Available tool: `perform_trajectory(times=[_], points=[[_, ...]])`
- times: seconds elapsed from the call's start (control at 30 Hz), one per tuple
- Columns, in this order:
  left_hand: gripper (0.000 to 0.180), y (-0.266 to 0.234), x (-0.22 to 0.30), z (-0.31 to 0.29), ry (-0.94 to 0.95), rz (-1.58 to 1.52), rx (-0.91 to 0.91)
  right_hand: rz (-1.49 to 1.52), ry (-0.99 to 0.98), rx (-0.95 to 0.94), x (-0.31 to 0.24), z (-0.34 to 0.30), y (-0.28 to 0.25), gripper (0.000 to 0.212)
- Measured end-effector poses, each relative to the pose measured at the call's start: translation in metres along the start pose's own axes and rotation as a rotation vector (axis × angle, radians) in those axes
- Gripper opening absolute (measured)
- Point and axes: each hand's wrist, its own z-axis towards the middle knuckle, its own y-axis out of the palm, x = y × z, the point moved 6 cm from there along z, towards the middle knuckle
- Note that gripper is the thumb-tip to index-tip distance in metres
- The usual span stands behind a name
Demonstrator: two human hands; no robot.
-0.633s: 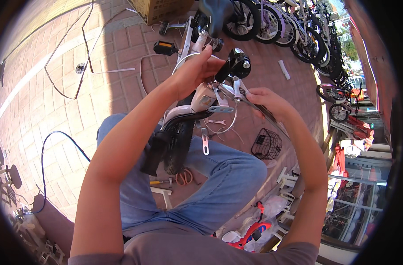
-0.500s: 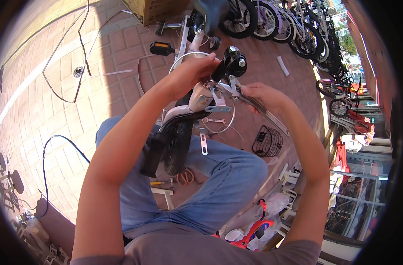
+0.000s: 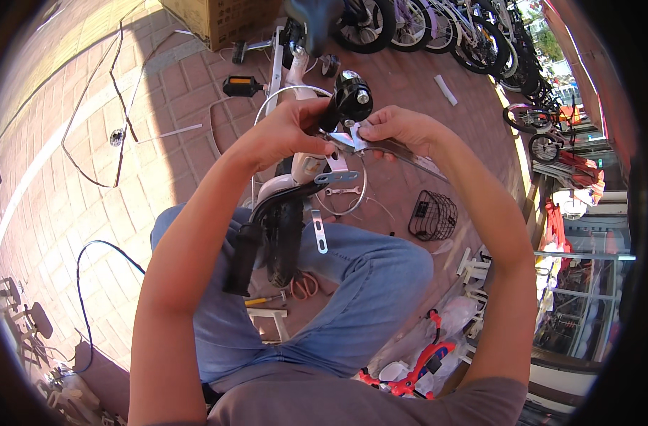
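A child's bicycle stands between my legs, with its front tyre, pale head tube and black handlebar close to me. At its front my left hand is closed, thumb and fingers on a small shiny metal bracket beneath the black cylindrical grip end. My right hand pinches a long silver-grey metal piece against the other side of the bracket; whether it is a tool or a strip I cannot tell. Below both hands sits a slotted metal plate.
A spanner and a black wire basket lie on the brick paving. Near my lap are orange-handled scissors and a yellow-handled hammer. Parked bicycles line the far right; a cardboard box stands at the back.
My left hand has come down from the handlebar end to the bracket. The right hand has moved slightly left and up, closer to the left. The view has shifted a little.
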Motion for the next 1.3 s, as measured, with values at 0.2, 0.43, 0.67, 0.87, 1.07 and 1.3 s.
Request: perform_trajectory(times=[0.2,0.43,0.67,0.87,1.07,1.3], points=[[0.052,0.003,0.002,-0.002,-0.020,0.029,0.067,-0.052,0.034,0.042,-0.005,-0.001,0.005,0.035],[0.049,0.002,0.001,-0.001,0.036,0.103,0.104,0.084,0.009,-0.095,-0.004,0.000,0.009,0.027],[0.045,-0.003,-0.003,-0.001,0.017,0.124,0.123,-0.055,0.038,-0.040,-0.013,0.003,0.000,0.024],[0.048,0.001,0.003,-0.003,0.017,0.153,0.107,-0.065,0.058,-0.141,-0.015,0.006,0.000,0.023],[0.057,0.003,0.007,-0.007,0.015,0.180,0.058,-0.070,0.080,-0.156,-0.012,0.006,-0.002,0.025],[0.054,0.002,0.004,-0.006,-0.009,0.094,0.061,-0.096,0.080,-0.055,-0.009,0.006,-0.002,0.028]])
